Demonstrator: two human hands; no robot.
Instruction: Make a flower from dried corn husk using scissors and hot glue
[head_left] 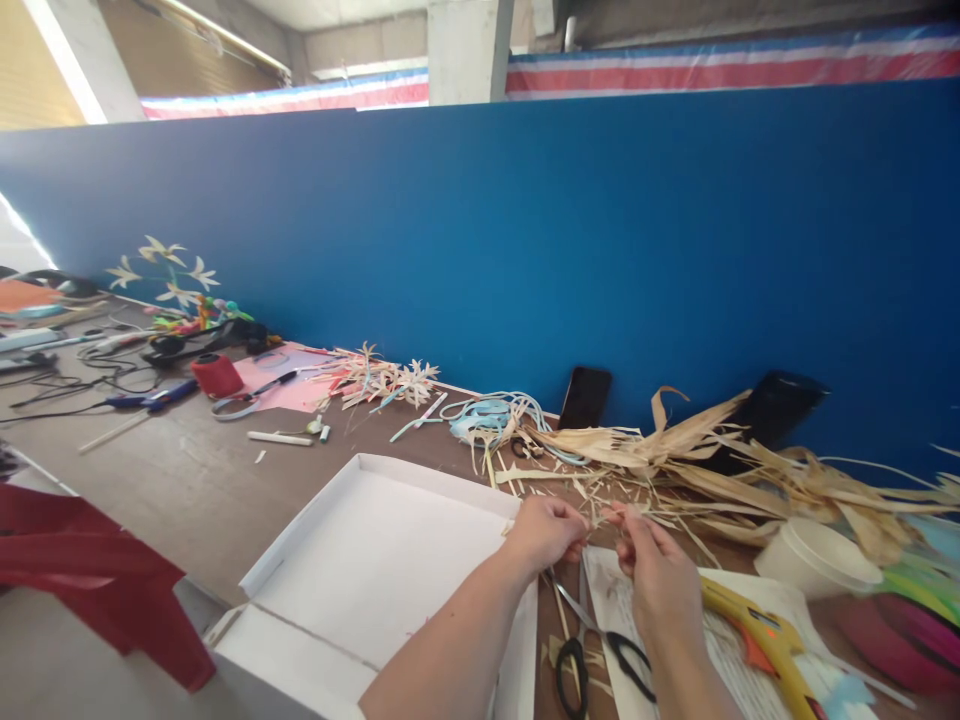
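Observation:
My left hand (pixel 546 532) is closed in a pinch above the right edge of an open white cardboard box (pixel 420 540). Facing it, my right hand (pixel 658 572) pinches too, its fingertips a short way from the left ones. Whatever sits between the fingers is too thin and small to name. Below the hands lie black-handled scissors (pixel 589 625), partly over a printed sheet (pixel 611 610). Beside my right wrist rests a yellow glue gun (pixel 772 640). Dried husk leaves (pixel 660 450) and thin scraps of them spread just behind the hands.
A blue partition (pixel 525 250) runs along the back, with a dark phone (pixel 585 397) leaning on it. A white cup (pixel 817 560) lies tilted at right. Husk flowers (pixel 412 380), a red spool (pixel 217 375) and cables occupy the left. Red cloth (pixel 97 580) hangs at front left.

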